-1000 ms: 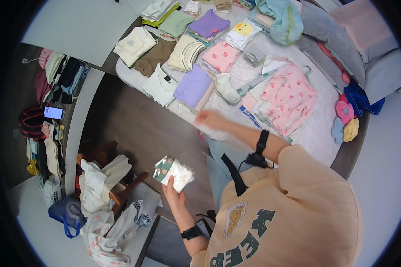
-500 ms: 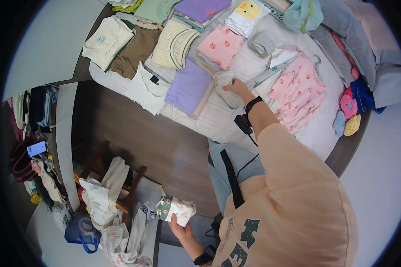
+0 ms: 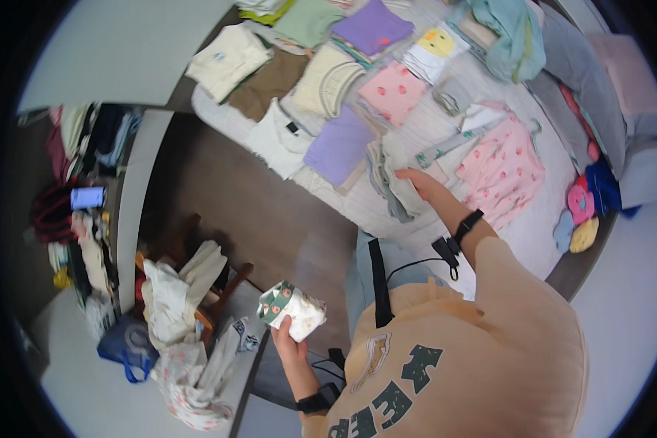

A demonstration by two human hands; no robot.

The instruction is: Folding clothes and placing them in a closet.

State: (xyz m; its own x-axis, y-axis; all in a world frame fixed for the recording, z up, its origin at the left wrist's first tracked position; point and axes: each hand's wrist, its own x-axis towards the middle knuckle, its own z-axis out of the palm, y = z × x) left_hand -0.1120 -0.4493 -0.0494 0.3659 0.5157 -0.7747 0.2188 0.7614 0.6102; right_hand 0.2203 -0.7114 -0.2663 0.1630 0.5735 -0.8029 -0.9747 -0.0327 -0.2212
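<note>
right of the flat lavender folded cloth, the right hand pinches the edge of a soft grey layered cloth; well below that landmark, the left hand's fingers pinch a green-banded white fabric bundle; gripping every layer should keep folds neat

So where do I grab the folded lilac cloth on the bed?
Probably best under the edge of the lilac cloth nearest the floor, palm up, coming from that side: it lies flat and folded, while grey clothes, held by the right hand, sit close on its right.
</note>
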